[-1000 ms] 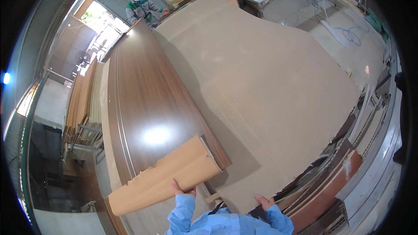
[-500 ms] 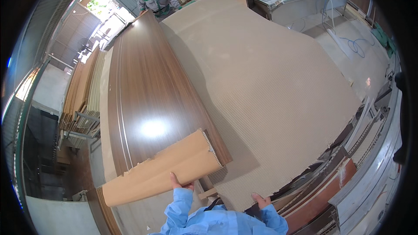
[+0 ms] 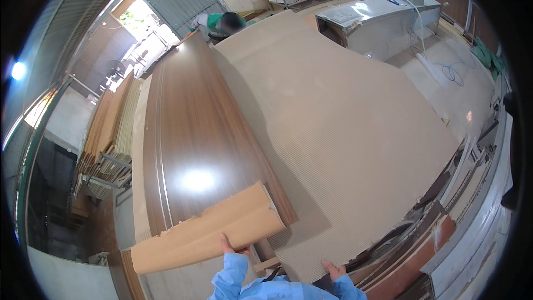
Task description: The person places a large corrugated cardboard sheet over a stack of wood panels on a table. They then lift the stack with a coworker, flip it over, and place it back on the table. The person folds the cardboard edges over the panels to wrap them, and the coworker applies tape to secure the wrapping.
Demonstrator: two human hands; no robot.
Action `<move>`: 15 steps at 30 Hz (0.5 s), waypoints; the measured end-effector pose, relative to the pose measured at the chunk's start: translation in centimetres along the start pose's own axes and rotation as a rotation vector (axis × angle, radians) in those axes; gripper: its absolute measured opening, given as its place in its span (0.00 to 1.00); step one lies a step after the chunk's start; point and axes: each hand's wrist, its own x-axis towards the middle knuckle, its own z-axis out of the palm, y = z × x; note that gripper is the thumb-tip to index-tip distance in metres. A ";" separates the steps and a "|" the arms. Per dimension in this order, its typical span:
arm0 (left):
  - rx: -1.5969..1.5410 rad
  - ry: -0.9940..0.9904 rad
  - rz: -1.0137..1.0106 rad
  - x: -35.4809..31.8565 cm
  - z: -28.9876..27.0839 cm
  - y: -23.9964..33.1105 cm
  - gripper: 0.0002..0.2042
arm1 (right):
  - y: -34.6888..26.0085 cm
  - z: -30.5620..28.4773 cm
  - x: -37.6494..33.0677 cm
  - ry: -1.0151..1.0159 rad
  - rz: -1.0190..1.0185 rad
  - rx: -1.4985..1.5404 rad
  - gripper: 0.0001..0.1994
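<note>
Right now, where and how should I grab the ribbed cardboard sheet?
Probably take the sheet by its near edge, from your side, pinching above and below: it looks thin, spreads away from you, and that edge is at your right hand.

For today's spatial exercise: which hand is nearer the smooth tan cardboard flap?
Left. The left hand holds the tan cardboard flap at its near edge; the right hand is apart, to its right.
</note>
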 end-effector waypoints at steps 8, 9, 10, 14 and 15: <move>-0.040 -0.071 0.006 -0.3 0.4 -0.3 0.32 | 0.5 -0.1 0.6 0.010 -0.014 0.027 0.21; -0.045 -0.082 0.009 -0.2 0.3 -0.4 0.32 | 0.7 -0.1 0.7 0.007 -0.049 0.046 0.21; -0.043 -0.086 0.012 -0.2 0.2 -0.4 0.32 | 0.9 0.1 0.8 -0.007 0.003 -0.005 0.21; -0.042 -0.077 0.007 0.3 -0.2 -0.3 0.32 | 1.0 0.0 0.6 -0.020 -0.012 0.048 0.22; -0.050 -0.072 -0.002 0.4 -0.3 -0.3 0.32 | 0.8 0.0 0.5 -0.003 -0.048 0.030 0.22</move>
